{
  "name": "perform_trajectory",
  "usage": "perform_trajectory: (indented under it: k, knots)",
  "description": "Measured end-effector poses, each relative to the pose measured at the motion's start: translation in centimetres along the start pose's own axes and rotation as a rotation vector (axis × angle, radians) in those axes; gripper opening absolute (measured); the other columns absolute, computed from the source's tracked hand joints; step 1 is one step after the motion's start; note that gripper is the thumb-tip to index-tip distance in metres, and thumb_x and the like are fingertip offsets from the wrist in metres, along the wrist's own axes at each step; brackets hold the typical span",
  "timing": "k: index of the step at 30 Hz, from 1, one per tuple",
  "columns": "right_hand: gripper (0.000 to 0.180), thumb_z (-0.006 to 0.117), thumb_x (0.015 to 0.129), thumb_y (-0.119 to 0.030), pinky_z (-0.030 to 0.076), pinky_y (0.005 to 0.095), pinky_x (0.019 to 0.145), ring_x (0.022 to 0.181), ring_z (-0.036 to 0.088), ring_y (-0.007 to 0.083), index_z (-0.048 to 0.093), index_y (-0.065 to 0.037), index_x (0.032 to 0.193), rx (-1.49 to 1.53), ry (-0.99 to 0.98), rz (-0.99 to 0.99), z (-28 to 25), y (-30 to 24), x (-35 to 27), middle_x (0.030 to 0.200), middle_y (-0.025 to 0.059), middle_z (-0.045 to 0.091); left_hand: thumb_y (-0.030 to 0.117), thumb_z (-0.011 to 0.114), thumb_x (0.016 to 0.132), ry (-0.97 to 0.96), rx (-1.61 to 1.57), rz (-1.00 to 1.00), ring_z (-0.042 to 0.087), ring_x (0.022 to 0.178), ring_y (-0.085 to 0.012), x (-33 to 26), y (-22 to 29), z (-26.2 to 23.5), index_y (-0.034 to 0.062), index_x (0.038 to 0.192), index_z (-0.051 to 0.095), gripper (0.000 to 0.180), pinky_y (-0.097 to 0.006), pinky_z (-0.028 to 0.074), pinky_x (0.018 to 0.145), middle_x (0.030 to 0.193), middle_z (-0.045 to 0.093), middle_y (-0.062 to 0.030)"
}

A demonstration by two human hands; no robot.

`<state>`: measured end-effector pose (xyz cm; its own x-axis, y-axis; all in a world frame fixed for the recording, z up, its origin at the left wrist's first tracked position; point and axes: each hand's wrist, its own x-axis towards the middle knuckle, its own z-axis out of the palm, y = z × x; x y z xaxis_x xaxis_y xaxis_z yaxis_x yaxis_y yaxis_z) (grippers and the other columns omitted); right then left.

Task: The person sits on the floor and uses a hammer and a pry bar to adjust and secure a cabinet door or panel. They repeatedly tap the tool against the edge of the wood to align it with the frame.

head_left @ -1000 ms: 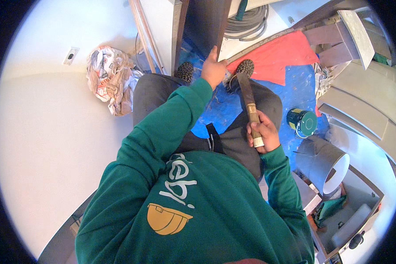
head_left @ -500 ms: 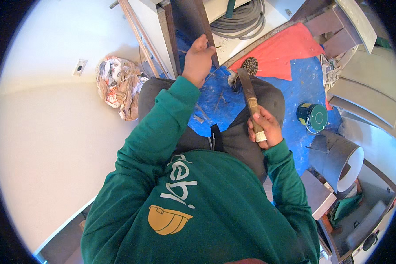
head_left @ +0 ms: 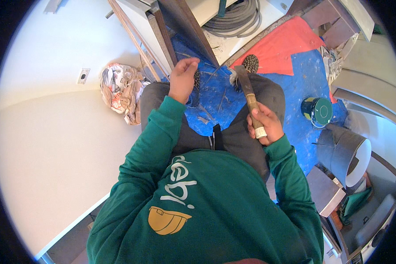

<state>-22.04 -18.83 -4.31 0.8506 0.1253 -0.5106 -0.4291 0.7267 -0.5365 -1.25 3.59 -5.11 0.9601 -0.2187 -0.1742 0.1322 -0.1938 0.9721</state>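
My right hand [head_left: 268, 124] is closed round the handle of a knife [head_left: 250, 94], over my right thigh. The knife has a dark flat blade pointing away from me and a brownish wrapped handle with a pale end. Raised over my left knee, my left hand [head_left: 183, 79] has its fingers curled and thumb pressed to them; whatever may be in them is hidden. Just beyond that hand stand dark brown wooden panels [head_left: 187, 26], apart from it. Below, between my legs, a blue sheet [head_left: 224, 103] covers the floor, with small scraps on it.
Crumpled paper and plastic [head_left: 119, 90] lie by the left wall, near thin wooden strips [head_left: 134, 35]. A coiled grey hose [head_left: 237, 20] sits at the back. To the right are a red cloth [head_left: 273, 48], a green-lidded bucket [head_left: 322, 111], a rolled sheet [head_left: 339, 152] and boards [head_left: 323, 189].
My left hand has drawn back and slightly left, away from the panels. The right hand keeps the knife in almost the same place. The view has shifted slightly.
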Motion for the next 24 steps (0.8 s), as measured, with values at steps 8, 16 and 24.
perform_trajectory:
  k: [8,16,24]
  knots:
    - [0.039,0.061,0.098,-0.023,0.046,0.0293,0.042,0.051,0.058,0.0168,0.048,-0.006,0.131,0.014,-0.001,0.003,0.0,0.0,0.1,0.076,0.0057,0.060,0.033,0.048,0.104,0.068,-0.049,-0.111,0.059,0.091,-0.0122,-1.8,-4.6,-2.3,0.0027,0.102,0.065,0.035,-0.027,0.041,0.078,0.105,0.072,-0.0076]
    - [0.041,0.060,0.098,-0.022,0.046,0.0293,0.042,0.051,0.057,0.0167,0.047,-0.006,0.133,0.015,0.039,0.005,0.2,0.0,0.1,0.075,0.0064,0.060,0.033,0.055,0.102,0.108,0.096,-0.147,0.065,0.089,-0.0157,-2.1,-7.2,-4.0,0.0013,0.095,0.064,0.033,-0.031,0.047,0.081,0.096,0.073,-0.0102]
    - [0.042,0.059,0.098,-0.021,0.045,0.0302,0.041,0.050,0.057,0.0171,0.047,-0.004,0.134,0.008,0.052,0.014,0.5,-0.2,0.3,0.074,0.0072,0.059,0.035,0.057,0.100,0.039,0.248,-0.148,0.067,0.089,-0.0186,-2.5,-9.8,-4.0,0.0005,0.095,0.066,0.036,-0.032,0.050,0.083,0.094,0.073,-0.0097]
